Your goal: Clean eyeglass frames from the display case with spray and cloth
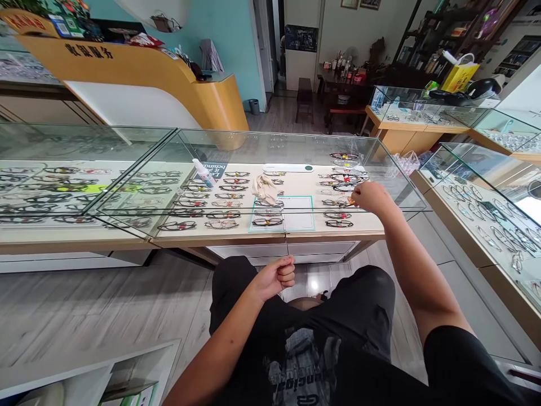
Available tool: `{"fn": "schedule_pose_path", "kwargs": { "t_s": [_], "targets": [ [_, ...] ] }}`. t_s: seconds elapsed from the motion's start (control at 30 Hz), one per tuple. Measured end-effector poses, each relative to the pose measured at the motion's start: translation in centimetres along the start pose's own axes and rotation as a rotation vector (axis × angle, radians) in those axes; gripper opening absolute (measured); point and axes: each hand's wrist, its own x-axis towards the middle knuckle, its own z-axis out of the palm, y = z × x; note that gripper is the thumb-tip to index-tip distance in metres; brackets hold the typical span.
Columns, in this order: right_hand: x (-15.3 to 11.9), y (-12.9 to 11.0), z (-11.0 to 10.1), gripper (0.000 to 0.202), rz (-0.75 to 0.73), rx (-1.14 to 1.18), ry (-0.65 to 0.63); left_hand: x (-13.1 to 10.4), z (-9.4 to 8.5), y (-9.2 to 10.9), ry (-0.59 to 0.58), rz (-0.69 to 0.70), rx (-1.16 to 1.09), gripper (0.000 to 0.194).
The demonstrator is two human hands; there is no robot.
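Observation:
My right hand (pixel 371 197) reaches into the glass display case (pixel 270 238), its fingers pinched at the temple end of a pair of eyeglasses (pixel 336 202) in the right-hand column. Other eyeglasses (pixel 339 224) lie in front of that pair, and more frames (pixel 345 179) sit just behind it. Over my lap, my left hand (pixel 276 277) is curled closed, with nothing visible in it. A crumpled beige cloth (pixel 264 189) rests in the middle of the case, partly over a column of frames. Left of the cloth, a white spray bottle (pixel 203 173) lies tilted among the eyeglasses.
A teal-edged card (pixel 299 214) and a long white strip (pixel 287 168) lie inside the case. Its glass top (pixel 270 141) has edges close to my right forearm. Another glass case (pixel 486 208) stands at the right. A yellow-and-white counter (pixel 139 73) is behind, at the left.

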Motion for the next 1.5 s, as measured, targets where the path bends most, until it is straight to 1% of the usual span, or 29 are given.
{"fn": "schedule_pose_path", "kwargs": {
  "t_s": [0.07, 0.13, 0.2, 0.27, 0.37, 0.43, 0.5, 0.6, 0.7, 0.83, 0.93, 1.1, 1.17, 1.27, 1.37, 1.43, 1.5],
  "targets": [
    [-1.9, -0.1, -0.3, 0.028, -0.104, 0.15, 0.076, 0.0, 0.4, 0.7, 0.012, 0.012, 0.028, 0.034],
    [-3.9, -0.7, -0.2, 0.028, -0.275, 0.357, 0.123, 0.1, 1.3, 1.9, 0.035, 0.06, 0.123, 0.03],
    [-5.8, -1.7, 0.4, 0.028, -0.452, 0.533, 0.117, 0.2, 2.9, 3.3, 0.074, 0.139, 0.273, 0.027],
    [-7.4, -2.8, 1.5, 0.027, -0.573, 0.656, 0.094, 0.5, 4.7, 4.5, 0.127, 0.216, 0.407, 0.028],
    [-9.2, -4.4, 3.9, 0.024, -0.656, 0.77, 0.078, 1.0, 7.3, 5.5, 0.176, 0.304, 0.513, 0.039],
    [-10.0, -5.1, 5.5, 0.023, -0.688, 0.821, 0.088, 1.3, 8.5, 5.6, 0.167, 0.323, 0.523, 0.049],
    [-10.7, -5.6, 6.9, 0.022, -0.714, 0.841, 0.11, 1.4, 9.0, 5.3, 0.152, 0.317, 0.514, 0.053],
    [-11.5, -5.9, 8.2, 0.022, -0.748, 0.816, 0.137, 1.4, 9.0, 4.9, 0.173, 0.306, 0.517, 0.053],
    [-11.9, -6.0, 8.8, 0.023, -0.751, 0.816, 0.142, 1.4, 8.5, 4.6, 0.196, 0.308, 0.505, 0.05],
    [-12.2, -6.0, 8.9, 0.024, -0.717, 0.854, 0.115, 1.4, 7.9, 4.4, 0.229, 0.318, 0.468, 0.043],
    [-12.3, -6.2, 8.9, 0.025, -0.708, 0.861, 0.1, 1.5, 7.6, 4.2, 0.243, 0.374, 0.545, 0.04],
    [-12.6, -6.7, 9.3, 0.02, -0.684, 0.91, 0.09, 1.5, 7.4, 3.9, 0.271, 0.471, 0.672, 0.043],
    [-12.7, -6.9, 9.6, 0.015, -0.642, 0.949, 0.086, 1.3, 7.5, 3.8, 0.297, 0.493, 0.73, 0.04],
    [-12.8, -7.2, 10.5, 0.007, -0.544, 0.992, 0.077, 1.0, 7.8, 3.7, 0.344, 0.532, 0.855, 0.028],
    [-12.6, -7.3, 11.4, 0.01, -0.408, 1.082, 0.056, 0.8, 7.8, 3.5, 0.356, 0.545, 0.942, 0.02],
    [-12.3, -7.2, 12.0, 0.015, -0.337, 1.166, -0.005, 0.7, 7.7, 3.4, 0.354, 0.546, 0.982, 0.017],
    [-12.0, -7.1, 12.4, 0.02, -0.306, 1.249, -0.094, 0.6, 7.7, 3.3, 0.351, 0.55, 1.025, 0.015]
  ]
}}
